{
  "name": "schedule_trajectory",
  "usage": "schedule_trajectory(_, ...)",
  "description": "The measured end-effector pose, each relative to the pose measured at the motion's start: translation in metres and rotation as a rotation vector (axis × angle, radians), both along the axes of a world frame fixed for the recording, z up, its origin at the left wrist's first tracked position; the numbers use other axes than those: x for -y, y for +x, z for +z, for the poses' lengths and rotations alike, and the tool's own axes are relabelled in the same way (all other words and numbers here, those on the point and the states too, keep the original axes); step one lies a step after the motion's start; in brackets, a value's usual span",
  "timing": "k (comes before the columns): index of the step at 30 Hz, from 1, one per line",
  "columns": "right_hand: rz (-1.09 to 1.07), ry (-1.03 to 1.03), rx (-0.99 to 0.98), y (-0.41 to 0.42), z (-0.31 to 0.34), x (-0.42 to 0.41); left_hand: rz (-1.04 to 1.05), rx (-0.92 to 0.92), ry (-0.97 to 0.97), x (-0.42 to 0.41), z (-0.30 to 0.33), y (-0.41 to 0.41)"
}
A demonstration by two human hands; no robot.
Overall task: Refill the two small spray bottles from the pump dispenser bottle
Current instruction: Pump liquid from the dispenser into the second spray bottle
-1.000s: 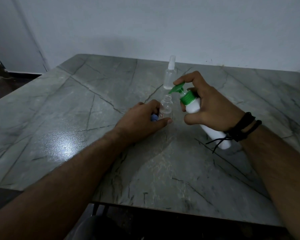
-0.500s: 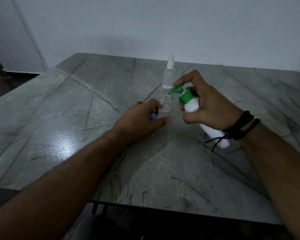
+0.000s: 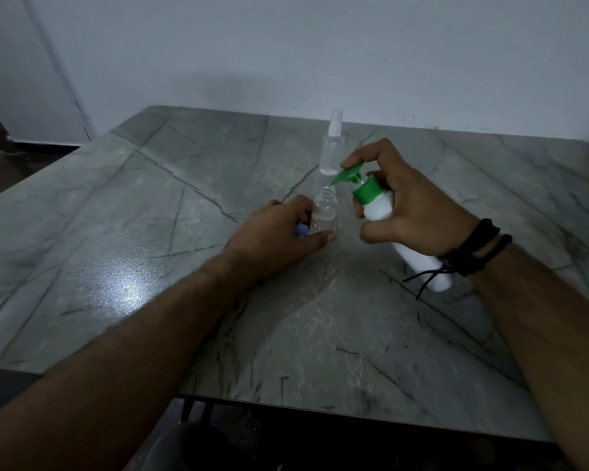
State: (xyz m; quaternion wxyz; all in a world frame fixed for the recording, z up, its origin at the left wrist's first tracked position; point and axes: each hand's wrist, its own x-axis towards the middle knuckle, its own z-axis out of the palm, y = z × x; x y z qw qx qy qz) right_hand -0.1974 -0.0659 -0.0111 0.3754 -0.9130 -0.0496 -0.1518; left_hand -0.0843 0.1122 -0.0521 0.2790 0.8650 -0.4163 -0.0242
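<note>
A small clear spray bottle (image 3: 325, 212) stands uncapped on the marble table (image 3: 150, 232), and my left hand (image 3: 279, 232) grips its base; a blue cap (image 3: 63, 230) peeks out under that hand. My right hand (image 3: 408, 205) holds the white pump dispenser bottle (image 3: 381, 205) tilted, its green pump head (image 3: 349, 173) under my index finger and the nozzle tip just over the open neck. A second clear spray bottle (image 3: 332, 147) with its white sprayer on stands farther back.
The table's near edge (image 3: 320, 406) runs across the bottom, with dark floor below. A pale wall (image 3: 320, 62) rises behind the table's far edge. Black cords circle my right wrist (image 3: 473, 249).
The view has shifted slightly. My right index finger stays on the green pump head over the open bottle; both hands keep their hold and place.
</note>
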Motion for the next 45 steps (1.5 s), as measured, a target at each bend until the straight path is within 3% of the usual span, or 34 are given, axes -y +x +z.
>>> schedule_trajectory(45,-0.008,0.007,0.010,0.0004,-0.0006,-0.0003,-0.009,-0.020,0.002,-0.0015,0.0024,-0.0024)
